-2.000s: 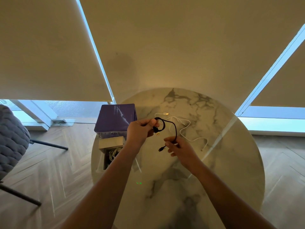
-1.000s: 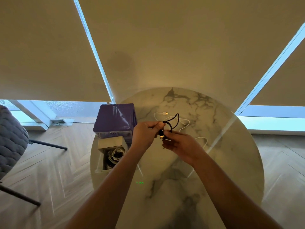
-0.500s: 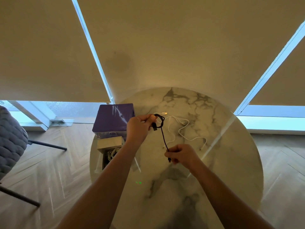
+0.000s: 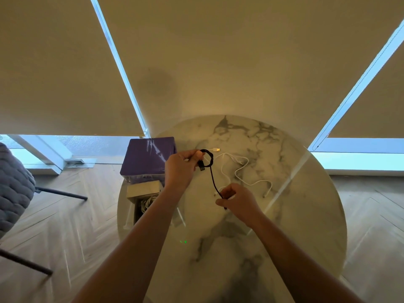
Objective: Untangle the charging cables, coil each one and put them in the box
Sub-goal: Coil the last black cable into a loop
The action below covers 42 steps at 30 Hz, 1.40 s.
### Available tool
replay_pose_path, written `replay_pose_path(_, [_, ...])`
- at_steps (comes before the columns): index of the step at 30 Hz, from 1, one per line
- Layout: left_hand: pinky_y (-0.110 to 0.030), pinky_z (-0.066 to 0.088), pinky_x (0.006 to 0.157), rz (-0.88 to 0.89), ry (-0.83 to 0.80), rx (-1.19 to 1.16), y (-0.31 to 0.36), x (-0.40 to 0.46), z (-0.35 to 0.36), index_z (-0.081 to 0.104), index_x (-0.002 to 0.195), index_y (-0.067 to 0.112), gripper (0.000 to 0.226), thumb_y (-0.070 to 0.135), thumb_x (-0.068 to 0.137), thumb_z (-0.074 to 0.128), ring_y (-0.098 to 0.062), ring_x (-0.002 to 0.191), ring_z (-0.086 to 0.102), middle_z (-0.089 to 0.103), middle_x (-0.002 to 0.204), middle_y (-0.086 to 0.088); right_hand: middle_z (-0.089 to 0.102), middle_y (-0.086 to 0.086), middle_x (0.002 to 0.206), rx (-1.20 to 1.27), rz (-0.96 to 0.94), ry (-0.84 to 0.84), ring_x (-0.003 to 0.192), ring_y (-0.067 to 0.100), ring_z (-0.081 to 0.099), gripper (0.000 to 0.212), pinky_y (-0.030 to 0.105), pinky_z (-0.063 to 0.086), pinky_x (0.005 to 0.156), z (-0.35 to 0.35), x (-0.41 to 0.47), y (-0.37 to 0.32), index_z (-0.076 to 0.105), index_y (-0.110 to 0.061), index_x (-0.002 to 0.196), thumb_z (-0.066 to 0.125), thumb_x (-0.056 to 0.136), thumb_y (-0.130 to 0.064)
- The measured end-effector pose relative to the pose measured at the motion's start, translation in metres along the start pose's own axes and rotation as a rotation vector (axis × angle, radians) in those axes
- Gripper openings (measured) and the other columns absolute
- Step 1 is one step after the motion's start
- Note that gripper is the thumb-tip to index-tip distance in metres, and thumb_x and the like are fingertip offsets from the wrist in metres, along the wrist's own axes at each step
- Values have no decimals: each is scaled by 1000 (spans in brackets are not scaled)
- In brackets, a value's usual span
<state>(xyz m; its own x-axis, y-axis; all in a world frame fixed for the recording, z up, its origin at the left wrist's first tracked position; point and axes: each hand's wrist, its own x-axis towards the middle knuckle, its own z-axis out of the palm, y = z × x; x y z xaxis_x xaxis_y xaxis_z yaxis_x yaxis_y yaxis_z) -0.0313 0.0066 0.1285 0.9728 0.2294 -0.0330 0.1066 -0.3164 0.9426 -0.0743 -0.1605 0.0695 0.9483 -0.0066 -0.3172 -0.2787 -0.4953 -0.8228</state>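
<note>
Left hand point(image 4: 179, 169) pinches black cable point(image 4: 212, 176) loop; right hand point(image 4: 237, 199), at 5 o'clock, grips its tail. White cable point(image 4: 241, 171) loose on table point(image 4: 306, 215).

Both bare forearms reach forward from the near edge of the bench, converging toward its middle. The left hand point(image 4: 180, 169) is raised toward the far left side, back of the hand to the camera, its fingers point(image 4: 192, 154) curled and pinching a small loop of the black cable point(image 4: 212, 178). The right hand point(image 4: 239, 199) sits lower and nearer, knuckles up, its fingers curled around the cable's other end, which runs taut between the two hands.
</note>
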Motion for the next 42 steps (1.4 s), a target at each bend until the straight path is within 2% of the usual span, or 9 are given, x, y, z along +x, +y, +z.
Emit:
replay_pose_path(5, [-48, 56, 82, 23, -60, 14, 0, -7, 4, 70, 77, 43, 16, 32, 89, 65, -27, 82, 69, 74, 76, 9, 64, -11, 97, 111, -80, -2, 77, 1, 58, 46, 15, 42, 58, -9, -2, -35, 61, -28, 109, 80, 71, -44])
replay_pose_path(10, [-45, 55, 85, 46, -102, 7, 2, -11, 10, 68, 78, 43, 18, 30, 90, 63, -17, 84, 70, 73, 82, 10, 69, 7, 78, 254, -116, 73, 51, 9, 49, 15, 19, 42, 50, -14, 2, -49, 69, -10, 99, 69, 87, -18])
replay_pose_path(16, [-38, 57, 84, 44, -100, -19, 1, -9, 7, 69, 84, 33, 14, 27, 92, 60, -15, 84, 69, 72, 82, 10, 60, -2, 61, 310, -139, 40, 44, 3, 49, 18, 22, 48, 53, -17, 0, -46, 73, -12, 102, 70, 85, -7])
replay_pose_path(20, [-33, 56, 80, -5, -127, -89, 0, -8, 6, 67, 87, 29, 17, 24, 97, 54, -17, 89, 69, 71, 87, 6, 62, -6, 66, 313, -148, 102, 50, 1, 50, 21, 15, 46, 54, -20, 1, -50, 73, -15, 107, 70, 86, -13])
replay_pose_path(25, [-31, 54, 78, -58, -222, -82, -1, -10, 7, 58, 99, 17, 16, 21, 101, 43, -11, 88, 65, 66, 93, 5, 64, -9, 74, 230, -238, 220, 69, 5, 57, 19, 23, 47, 69, -18, 6, -52, 74, -21, 107, 64, 91, -22])
replay_pose_path(29, [-29, 52, 78, -68, -325, -10, 1, -10, 6, 53, 114, 15, 16, 17, 100, 46, -3, 82, 65, 67, 93, 8, 52, -15, 79, 55, -295, 286, 72, 0, 52, 19, 2, 36, 63, -22, 9, -51, 74, -18, 106, 60, 93, -22])
replay_pose_path(33, [-17, 46, 67, 3, -348, 66, 8, -9, 3, 56, 106, 28, 12, 25, 94, 58, -2, 78, 67, 69, 93, 6, 49, -16, 80, -151, -378, 281, 70, -2, 48, 19, 0, 33, 61, -25, 12, -49, 75, -18, 105, 63, 91, -22])
replay_pose_path(37, [-22, 49, 77, 100, -285, 273, 8, -3, 0, 64, 93, 28, 8, 35, 89, 64, -3, 79, 65, 67, 82, 15, 50, -14, 80, -154, -402, 228, 71, -1, 48, 20, 2, 34, 63, -26, 11, -51, 74, -21, 108, 61, 93, -21])
replay_pose_path(42, [-22, 48, 81, 138, -290, 452, 11, 0, -5, 73, 104, 25, 21, 35, 86, 67, -6, 81, 64, 70, 88, 10, 50, -14, 83, -119, -408, 181, 71, -4, 49, 22, 2, 35, 66, -30, 10, -50, 73, -18, 109, 60, 93, -13])
